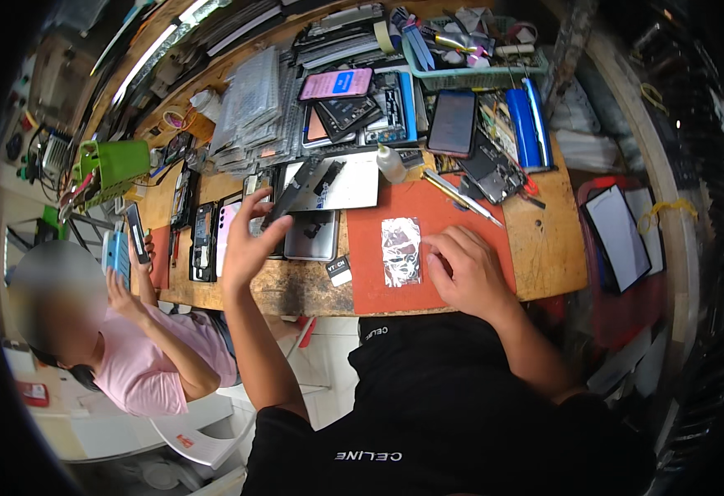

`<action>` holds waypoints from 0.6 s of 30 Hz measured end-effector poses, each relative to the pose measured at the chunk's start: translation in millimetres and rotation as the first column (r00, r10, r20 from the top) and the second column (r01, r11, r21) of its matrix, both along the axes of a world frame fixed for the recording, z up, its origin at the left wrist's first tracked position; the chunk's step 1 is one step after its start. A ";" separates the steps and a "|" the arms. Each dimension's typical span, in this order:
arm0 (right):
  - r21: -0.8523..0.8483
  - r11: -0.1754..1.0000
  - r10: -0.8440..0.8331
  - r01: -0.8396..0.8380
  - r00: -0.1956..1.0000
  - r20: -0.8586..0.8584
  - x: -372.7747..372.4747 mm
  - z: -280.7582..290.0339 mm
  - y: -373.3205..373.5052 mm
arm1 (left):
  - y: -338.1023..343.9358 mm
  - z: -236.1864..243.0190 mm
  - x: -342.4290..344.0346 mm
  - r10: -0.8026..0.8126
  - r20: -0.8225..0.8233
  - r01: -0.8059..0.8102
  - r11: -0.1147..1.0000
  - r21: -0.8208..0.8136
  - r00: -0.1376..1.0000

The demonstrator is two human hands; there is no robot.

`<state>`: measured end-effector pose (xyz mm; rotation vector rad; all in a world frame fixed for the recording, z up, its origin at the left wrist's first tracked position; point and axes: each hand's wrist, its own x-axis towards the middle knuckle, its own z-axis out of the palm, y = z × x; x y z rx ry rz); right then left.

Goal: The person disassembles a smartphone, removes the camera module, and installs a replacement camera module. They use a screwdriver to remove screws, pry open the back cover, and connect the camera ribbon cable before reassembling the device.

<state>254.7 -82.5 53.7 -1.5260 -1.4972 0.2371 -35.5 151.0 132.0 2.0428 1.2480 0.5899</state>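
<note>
My left hand [250, 244] is raised over the left part of the bench with its thumb and fingers spread. A dark flat strip [297, 183] slants across the space by the fingertips; whether they touch it cannot be told. Beneath the strip lies a white sheet [353, 183]. Low over the orange-red mat [378, 302], my right hand [469, 273] has loosely curled fingers with a gap between thumb and forefinger, and nothing shows in them. Right by those fingertips a crinkled silver foil packet [401, 252] lies flat on the mat. A small black-and-white card [339, 271] rests left of the mat.
Behind the mat stand a small white bottle [391, 164], a dark-screened phone [452, 122] and an opened phone [494, 169]. Bubble-wrap sleeves [250, 103] pile up at the back, near a green basket [477, 78]. At left, a person in pink [159, 355] holds a phone.
</note>
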 end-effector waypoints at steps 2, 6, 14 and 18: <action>0.028 1.000 -0.009 0.009 1.000 0.017 0.1 -2.3 0.2 | 5.1 7.7 -18.3 0.004 0.241 0.052 0.973 -0.223 0.970; 0.039 0.999 -0.009 0.009 1.000 0.017 -1.4 -1.8 1.1 | 7.2 0.5 -43.7 0.005 0.607 0.167 0.959 -0.227 0.795; -0.018 1.000 0.014 -0.015 1.000 -0.007 -4.3 4.7 1.3 | -17.0 -13.8 -49.6 0.043 0.875 0.358 0.902 -0.243 0.483; -0.007 1.000 0.026 -0.026 0.995 -0.095 -10.8 12.2 26.9 | -38.4 -7.6 -52.0 0.104 0.685 -0.077 0.995 -0.070 0.721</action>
